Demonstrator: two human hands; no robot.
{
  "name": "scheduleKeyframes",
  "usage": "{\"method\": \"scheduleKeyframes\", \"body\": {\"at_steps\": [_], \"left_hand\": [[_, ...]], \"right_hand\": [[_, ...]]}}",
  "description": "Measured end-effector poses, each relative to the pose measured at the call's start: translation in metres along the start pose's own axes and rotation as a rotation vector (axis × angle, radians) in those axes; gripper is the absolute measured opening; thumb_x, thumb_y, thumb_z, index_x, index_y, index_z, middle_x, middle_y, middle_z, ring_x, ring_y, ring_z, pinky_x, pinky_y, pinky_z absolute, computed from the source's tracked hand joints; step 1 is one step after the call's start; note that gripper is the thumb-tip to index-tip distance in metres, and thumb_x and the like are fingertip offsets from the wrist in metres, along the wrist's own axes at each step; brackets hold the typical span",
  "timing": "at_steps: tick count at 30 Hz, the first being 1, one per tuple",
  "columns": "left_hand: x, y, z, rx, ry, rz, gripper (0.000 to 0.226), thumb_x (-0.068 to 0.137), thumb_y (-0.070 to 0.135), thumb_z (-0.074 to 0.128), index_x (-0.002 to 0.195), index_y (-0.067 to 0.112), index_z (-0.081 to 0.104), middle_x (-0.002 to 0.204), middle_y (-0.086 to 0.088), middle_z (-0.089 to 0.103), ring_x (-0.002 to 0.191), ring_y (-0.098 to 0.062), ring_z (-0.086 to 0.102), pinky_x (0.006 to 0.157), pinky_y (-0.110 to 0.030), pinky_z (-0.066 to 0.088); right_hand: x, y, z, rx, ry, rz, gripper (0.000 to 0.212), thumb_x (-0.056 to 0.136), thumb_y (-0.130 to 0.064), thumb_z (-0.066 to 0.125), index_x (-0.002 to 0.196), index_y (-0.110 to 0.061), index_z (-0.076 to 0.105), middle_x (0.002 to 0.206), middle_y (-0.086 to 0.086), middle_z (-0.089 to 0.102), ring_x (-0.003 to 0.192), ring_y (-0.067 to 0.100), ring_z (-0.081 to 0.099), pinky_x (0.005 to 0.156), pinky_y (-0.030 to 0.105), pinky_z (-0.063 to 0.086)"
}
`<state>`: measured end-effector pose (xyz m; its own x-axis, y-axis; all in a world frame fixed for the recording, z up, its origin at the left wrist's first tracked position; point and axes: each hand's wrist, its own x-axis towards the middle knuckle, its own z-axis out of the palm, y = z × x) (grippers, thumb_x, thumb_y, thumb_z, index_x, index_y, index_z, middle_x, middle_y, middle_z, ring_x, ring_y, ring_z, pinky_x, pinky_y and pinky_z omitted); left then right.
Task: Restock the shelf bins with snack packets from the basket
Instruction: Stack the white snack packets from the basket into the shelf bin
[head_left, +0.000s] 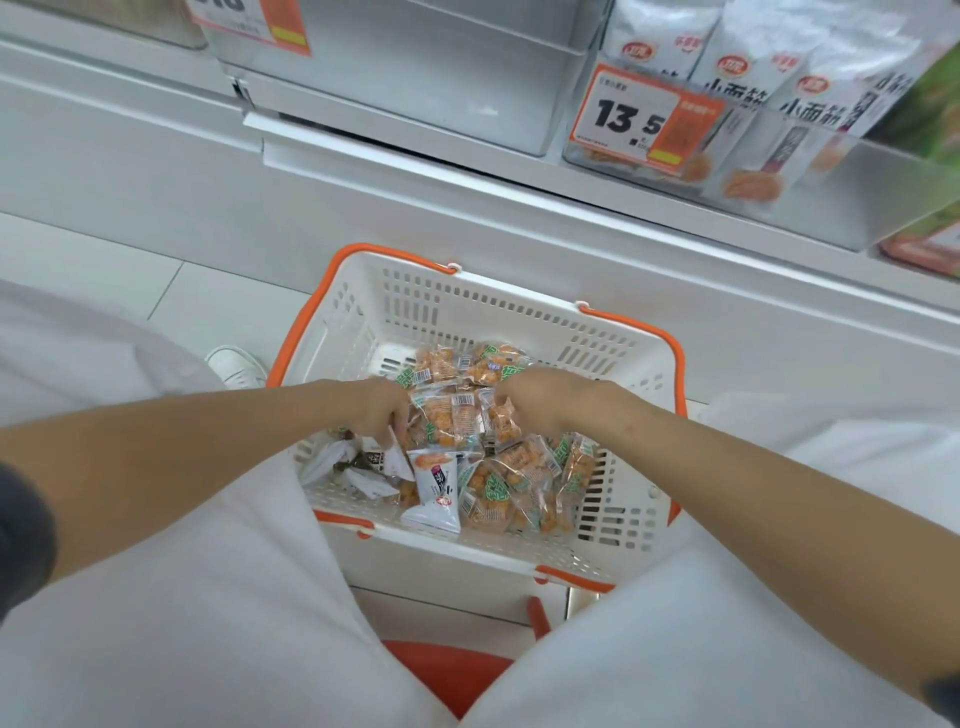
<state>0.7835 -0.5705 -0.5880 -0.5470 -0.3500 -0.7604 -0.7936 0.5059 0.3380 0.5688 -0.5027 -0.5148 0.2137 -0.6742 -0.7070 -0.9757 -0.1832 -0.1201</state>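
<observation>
A white basket (467, 306) with orange handles stands on the floor between my knees, below the shelf. Several clear packets of orange snacks (519, 473) lie in it, and a few white packets (434, 493) at its left. Both hands are down inside the basket. My left hand (382, 408) has its fingers curled on packets at the pile's left. My right hand (524, 389) is curled on clear orange snack packets (444, 415) at the pile's top. The shelf bin (883, 171) at upper right holds white packets behind its clear front.
A price tag reading 13.5 (641, 117) hangs on the clear bin. An empty-looking clear bin (415, 78) sits to its left. The white shelf edge (571, 208) overhangs the basket. A white shoe (236, 366) rests left of the basket. An orange stool (452, 670) shows between my legs.
</observation>
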Motion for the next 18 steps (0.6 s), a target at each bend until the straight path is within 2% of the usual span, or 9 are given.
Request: {"method": "scheduleKeyframes", "body": {"at_steps": [2, 4, 5, 7, 9, 10, 11, 14, 18], "left_hand": [[-0.002, 0.011, -0.007, -0.062, 0.143, 0.006, 0.013, 0.09, 0.014, 0.066, 0.097, 0.005, 0.073, 0.075, 0.004, 0.06, 0.068, -0.01, 0.052, 0.065, -0.02, 0.04], [-0.002, 0.022, -0.02, -0.194, 0.328, 0.028, 0.018, 0.094, 0.017, 0.062, 0.097, 0.002, 0.07, 0.076, 0.002, 0.061, 0.062, -0.007, 0.047, 0.06, -0.019, 0.036], [-0.001, 0.026, -0.028, -0.316, 0.404, 0.032, 0.018, 0.094, 0.018, 0.061, 0.098, 0.002, 0.069, 0.086, 0.0, 0.066, 0.067, -0.008, 0.052, 0.063, -0.019, 0.039], [-0.001, 0.036, -0.046, -0.614, 0.49, 0.066, 0.019, 0.093, 0.018, 0.064, 0.103, 0.004, 0.07, 0.106, -0.002, 0.07, 0.092, -0.019, 0.065, 0.085, -0.031, 0.052], [0.001, 0.042, -0.058, -0.911, 0.461, 0.099, 0.016, 0.093, 0.015, 0.064, 0.105, 0.006, 0.07, 0.105, -0.007, 0.073, 0.102, -0.025, 0.068, 0.092, -0.039, 0.055], [-0.001, 0.046, -0.062, -1.026, 0.431, 0.106, 0.016, 0.094, 0.014, 0.062, 0.106, 0.006, 0.068, 0.102, -0.008, 0.074, 0.099, -0.024, 0.07, 0.089, -0.038, 0.057], [0.0, 0.049, -0.066, -1.124, 0.41, 0.112, 0.016, 0.096, 0.013, 0.06, 0.109, 0.006, 0.066, 0.101, -0.008, 0.074, 0.097, -0.023, 0.071, 0.085, -0.036, 0.058], [-0.003, 0.058, -0.075, -1.325, 0.419, 0.167, 0.015, 0.098, 0.011, 0.055, 0.11, 0.009, 0.064, 0.106, -0.01, 0.072, 0.096, -0.02, 0.071, 0.081, -0.033, 0.06], [-0.002, 0.06, -0.081, -1.47, 0.444, 0.167, 0.015, 0.099, 0.01, 0.052, 0.11, 0.008, 0.063, 0.099, -0.007, 0.072, 0.085, -0.015, 0.071, 0.069, -0.027, 0.06]], "right_hand": [[0.002, 0.002, 0.001, 0.041, 0.008, 0.01, 0.045, 0.098, -0.005, 0.047, 0.141, -0.014, 0.047, 0.13, 0.007, 0.059, 0.102, 0.02, 0.057, 0.077, 0.027, 0.041], [0.004, 0.005, 0.003, 0.166, 0.019, 0.014, 0.052, 0.098, -0.015, 0.053, 0.147, -0.014, 0.038, 0.138, 0.009, 0.053, 0.113, 0.023, 0.056, 0.083, 0.028, 0.041], [0.005, 0.008, 0.004, 0.289, 0.022, 0.014, 0.064, 0.096, -0.021, 0.059, 0.151, -0.015, 0.028, 0.143, 0.01, 0.049, 0.12, 0.025, 0.053, 0.089, 0.029, 0.041], [0.007, 0.01, 0.005, 0.66, 0.067, 0.044, 0.095, 0.088, -0.026, 0.072, 0.156, -0.019, 0.006, 0.149, 0.009, 0.042, 0.127, 0.028, 0.049, 0.097, 0.035, 0.044], [0.01, 0.012, 0.005, 0.984, 0.17, 0.122, 0.111, 0.082, -0.024, 0.078, 0.155, -0.022, -0.006, 0.138, 0.007, 0.052, 0.116, 0.025, 0.057, 0.088, 0.036, 0.049], [0.011, 0.012, 0.002, 1.101, 0.207, 0.16, 0.108, 0.081, -0.021, 0.078, 0.154, -0.021, -0.002, 0.127, 0.004, 0.059, 0.104, 0.023, 0.064, 0.081, 0.035, 0.053], [0.013, 0.013, 0.001, 1.182, 0.227, 0.177, 0.097, 0.082, -0.019, 0.078, 0.152, -0.018, 0.011, 0.122, 0.005, 0.064, 0.093, 0.021, 0.068, 0.077, 0.035, 0.056], [0.012, 0.014, -0.005, 1.183, 0.239, 0.15, 0.044, 0.088, -0.019, 0.071, 0.127, -0.007, 0.056, 0.119, 0.01, 0.068, 0.085, 0.015, 0.067, 0.076, 0.028, 0.056], [0.013, 0.012, -0.004, 1.243, 0.326, 0.086, 0.034, 0.088, -0.02, 0.071, 0.118, -0.005, 0.065, 0.099, 0.003, 0.07, 0.073, 0.008, 0.066, 0.057, 0.015, 0.051]]}}
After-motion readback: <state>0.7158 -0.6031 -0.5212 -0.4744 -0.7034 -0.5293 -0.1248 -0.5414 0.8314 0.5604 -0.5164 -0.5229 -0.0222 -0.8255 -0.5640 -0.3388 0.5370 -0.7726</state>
